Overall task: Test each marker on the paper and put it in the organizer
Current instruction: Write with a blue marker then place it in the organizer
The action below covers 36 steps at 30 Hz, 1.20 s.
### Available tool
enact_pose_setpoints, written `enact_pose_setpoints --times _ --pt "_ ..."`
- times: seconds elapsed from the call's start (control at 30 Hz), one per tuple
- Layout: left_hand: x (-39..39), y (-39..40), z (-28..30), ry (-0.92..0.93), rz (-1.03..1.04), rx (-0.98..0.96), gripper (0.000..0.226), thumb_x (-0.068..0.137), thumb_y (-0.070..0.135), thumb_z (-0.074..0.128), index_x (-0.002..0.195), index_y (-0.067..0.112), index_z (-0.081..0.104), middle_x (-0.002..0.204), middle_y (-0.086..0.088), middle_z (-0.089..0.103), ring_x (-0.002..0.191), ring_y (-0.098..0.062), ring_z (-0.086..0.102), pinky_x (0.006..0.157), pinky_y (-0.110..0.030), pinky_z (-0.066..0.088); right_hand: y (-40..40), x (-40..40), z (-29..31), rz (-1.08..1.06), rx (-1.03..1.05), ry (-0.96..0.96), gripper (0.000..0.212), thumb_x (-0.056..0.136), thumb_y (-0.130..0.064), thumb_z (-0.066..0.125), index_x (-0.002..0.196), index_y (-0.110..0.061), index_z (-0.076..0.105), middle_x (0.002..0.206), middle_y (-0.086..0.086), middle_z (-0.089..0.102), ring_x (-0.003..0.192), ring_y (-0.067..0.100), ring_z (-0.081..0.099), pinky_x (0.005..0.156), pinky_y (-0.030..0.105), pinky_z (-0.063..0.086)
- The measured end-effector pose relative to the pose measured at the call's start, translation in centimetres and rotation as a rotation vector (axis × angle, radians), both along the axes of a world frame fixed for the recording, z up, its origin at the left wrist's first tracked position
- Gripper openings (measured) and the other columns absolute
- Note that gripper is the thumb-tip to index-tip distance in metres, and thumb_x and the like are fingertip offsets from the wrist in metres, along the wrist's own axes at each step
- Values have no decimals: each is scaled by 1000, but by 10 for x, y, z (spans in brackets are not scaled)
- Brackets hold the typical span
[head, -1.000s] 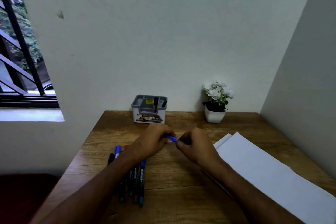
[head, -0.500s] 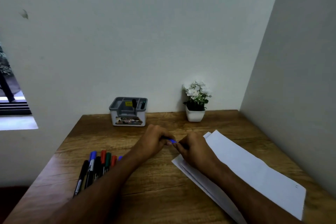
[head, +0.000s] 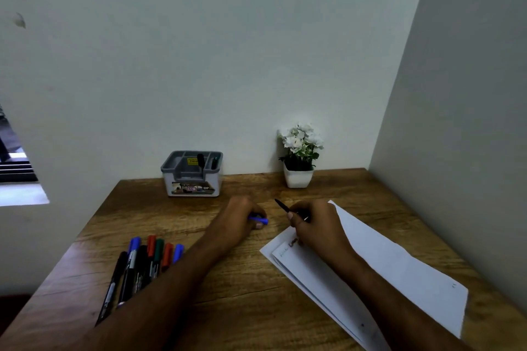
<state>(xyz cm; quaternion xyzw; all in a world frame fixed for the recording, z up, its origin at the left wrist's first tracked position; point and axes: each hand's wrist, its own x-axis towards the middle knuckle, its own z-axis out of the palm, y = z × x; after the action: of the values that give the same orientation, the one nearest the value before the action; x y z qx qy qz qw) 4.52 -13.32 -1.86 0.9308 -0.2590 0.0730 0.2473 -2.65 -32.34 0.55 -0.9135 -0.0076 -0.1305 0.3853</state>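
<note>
Left hand (head: 242,221): centre frame, on wooden desk (head: 228,288), fingers curled round blue cap (head: 260,220).
Right hand (head: 316,225): right of centre, over paper (head: 393,273), fingers pinching uncapped marker (head: 283,206); dark end points up-left, tip end hidden.
Paper: lower right, folded sheets, faint scribbles near left corner.
Organizer (head: 192,174): grey, upper centre by wall, 2 markers standing inside.
Spare markers (head: 142,262): lower left, bunched, partly under left forearm.
Flower pot (head: 298,178): right of organizer, well apart.
</note>
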Motion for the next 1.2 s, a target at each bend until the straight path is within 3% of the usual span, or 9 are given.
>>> enact_pose_setpoints --times 0.2,0.33,0.57,0.7,0.77,0.87,0.93,1.1,1.2 --pt "0 2 -2 -28 -5 -6 37 78 22 79 114 21 71 106 3 71 86 0 57 71 -10 40 -3 -8 2 35 292 -22 28 96 -5 64 122 -15 69 80 9 74 55 21 74 57 31 62" --pt "-2 1 -1 -35 -2 -51 34 81 21 77 114 19 72 110 2 72 95 -3 62 81 -17 48 -8 -12 5 90 592 20 23 102 0 54 118 -2 69 87 28 71 61 31 72 63 47 65" --pt "-19 -23 7 -64 -91 -187 28 84 21 73 112 22 73 112 8 72 100 2 63 89 -25 54 -32 -16 4 154 840 -4 34 97 13 51 121 -4 67 100 17 78 92 31 76 76 38 64" --pt "-25 -35 5 13 -196 -195 33 84 20 72 117 23 71 118 8 70 105 0 62 82 -8 47 -43 -20 -1 70 944 -46 25 93 10 61 114 -2 68 95 20 78 84 31 76 72 37 65" --pt "-28 -37 3 42 -228 -188 37 83 19 74 120 20 70 120 6 69 107 -1 61 82 -3 44 -46 -22 -3 29 945 -46 17 95 2 62 111 0 69 92 21 77 76 29 74 65 35 63" --pt "-28 -39 -3 62 -260 -143 44 81 20 77 124 19 67 123 6 68 110 -1 61 95 -20 49 -44 -25 -9 4 854 -43 17 97 -12 67 107 2 70 87 21 76 62 24 66 53 31 55" --pt "-28 -39 -6 75 -275 -131 47 80 18 78 125 19 66 125 7 67 112 1 59 98 -20 48 -42 -28 -15 8 804 -39 19 95 -14 70 104 2 70 85 21 76 57 24 61 49 31 51" --pt "-31 -35 -15 117 -278 -132 46 84 17 74 129 18 62 136 3 59 124 -3 53 106 -21 42 -39 -32 -26 14 640 -17 3 90 1 68 92 0 70 80 19 75 64 30 66 62 40 55" --pt "-31 -35 -20 121 -268 -112 46 87 18 71 132 20 60 140 4 54 131 -2 47 112 -25 37 -38 -32 -25 30 550 2 10 89 5 64 88 -2 71 78 19 74 65 30 67 62 41 55"
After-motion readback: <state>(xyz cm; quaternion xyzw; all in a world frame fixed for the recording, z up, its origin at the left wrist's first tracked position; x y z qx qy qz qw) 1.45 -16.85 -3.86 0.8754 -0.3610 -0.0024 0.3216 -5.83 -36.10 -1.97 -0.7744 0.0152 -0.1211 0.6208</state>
